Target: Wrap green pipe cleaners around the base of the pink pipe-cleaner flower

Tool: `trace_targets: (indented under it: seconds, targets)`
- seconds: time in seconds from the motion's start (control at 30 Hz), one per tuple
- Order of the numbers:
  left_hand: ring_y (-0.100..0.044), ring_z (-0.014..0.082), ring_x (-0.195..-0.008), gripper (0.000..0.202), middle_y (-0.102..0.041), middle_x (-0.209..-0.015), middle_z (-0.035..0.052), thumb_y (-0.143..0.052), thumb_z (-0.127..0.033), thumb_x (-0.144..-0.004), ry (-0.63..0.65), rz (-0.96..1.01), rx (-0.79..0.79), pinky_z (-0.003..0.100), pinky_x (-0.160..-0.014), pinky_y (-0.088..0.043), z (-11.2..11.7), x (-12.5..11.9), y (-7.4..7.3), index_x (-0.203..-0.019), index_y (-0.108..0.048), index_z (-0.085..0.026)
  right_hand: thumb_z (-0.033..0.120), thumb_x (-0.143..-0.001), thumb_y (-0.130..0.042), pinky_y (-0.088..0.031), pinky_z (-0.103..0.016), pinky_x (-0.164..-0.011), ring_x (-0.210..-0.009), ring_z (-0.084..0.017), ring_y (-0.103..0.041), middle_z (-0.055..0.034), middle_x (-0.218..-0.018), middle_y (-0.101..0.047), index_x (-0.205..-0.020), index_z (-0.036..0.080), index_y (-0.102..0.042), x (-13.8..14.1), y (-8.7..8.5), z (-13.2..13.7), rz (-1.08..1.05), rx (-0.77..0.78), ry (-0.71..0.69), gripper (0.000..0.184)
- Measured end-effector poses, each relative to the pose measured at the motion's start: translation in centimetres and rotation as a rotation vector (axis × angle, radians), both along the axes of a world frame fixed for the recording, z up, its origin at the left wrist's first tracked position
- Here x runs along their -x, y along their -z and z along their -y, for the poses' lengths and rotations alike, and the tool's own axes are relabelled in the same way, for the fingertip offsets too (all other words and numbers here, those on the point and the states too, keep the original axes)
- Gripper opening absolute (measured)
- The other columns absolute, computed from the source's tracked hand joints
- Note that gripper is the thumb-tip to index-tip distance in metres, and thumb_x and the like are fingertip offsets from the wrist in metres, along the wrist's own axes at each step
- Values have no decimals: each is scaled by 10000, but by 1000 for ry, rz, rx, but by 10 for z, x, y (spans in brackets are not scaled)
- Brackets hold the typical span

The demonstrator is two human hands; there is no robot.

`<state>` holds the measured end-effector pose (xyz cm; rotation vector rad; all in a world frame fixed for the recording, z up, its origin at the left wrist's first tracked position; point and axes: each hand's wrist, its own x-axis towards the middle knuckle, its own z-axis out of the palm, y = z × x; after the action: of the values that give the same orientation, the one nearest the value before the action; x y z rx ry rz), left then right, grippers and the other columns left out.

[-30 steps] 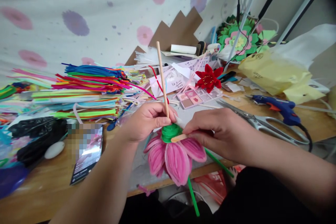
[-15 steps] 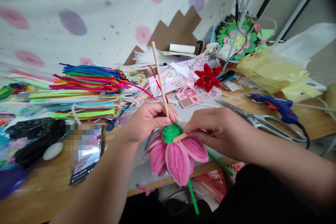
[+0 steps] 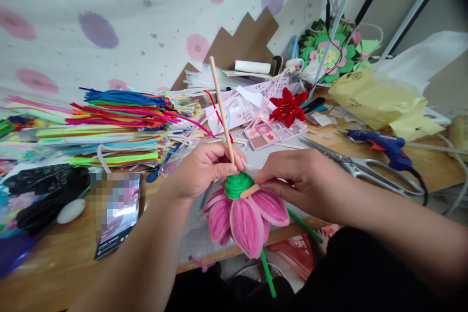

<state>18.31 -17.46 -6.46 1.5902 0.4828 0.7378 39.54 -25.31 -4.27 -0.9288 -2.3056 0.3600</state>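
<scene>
A pink pipe-cleaner flower hangs petals-down over the table's front edge, its coiled green base facing up. Rising from that base, a wooden stick leans slightly left. The fingers of my left hand are closed around the stick's lower end, just above the green coil. My right hand pinches a small flat wooden stick, whose rounded tip touches the edge of the base. A whitish scrap shows between the two hands. Green pipe cleaners stick out below the petals.
Bundles of coloured pipe cleaners lie at the left, behind a phone. A red flower rests on a pink palette. Scissors and a blue glue gun lie to the right, near a yellow bag.
Hands, flower and sticks keep almost the same pose. The whole view has shifted very slightly.
</scene>
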Motion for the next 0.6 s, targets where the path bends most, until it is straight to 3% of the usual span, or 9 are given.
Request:
trace_targets:
  seconds: [0.47,0.6]
  targets:
    - [-580,145,-770,96,-650,-812,54,-727,-217,-707,39,50,47,244,-692,-437,3,0,-2,-735,-709,-127,148,-856,-531,-396,-192,-572,-634,-91,-564,14,-720,-627,-840,207,-651,3,3,2,-2,86,50,135]
    - [-563,139,-752,113,-639,-791,52,-727,-231,-709,55,61,49,248,-700,-438,4,1,-2,-736,-707,-122,218,-870,-522,-398,-219,-522,-592,-118,-570,-1,-693,-633,-820,215,-652,4,6,3,7,85,76,139]
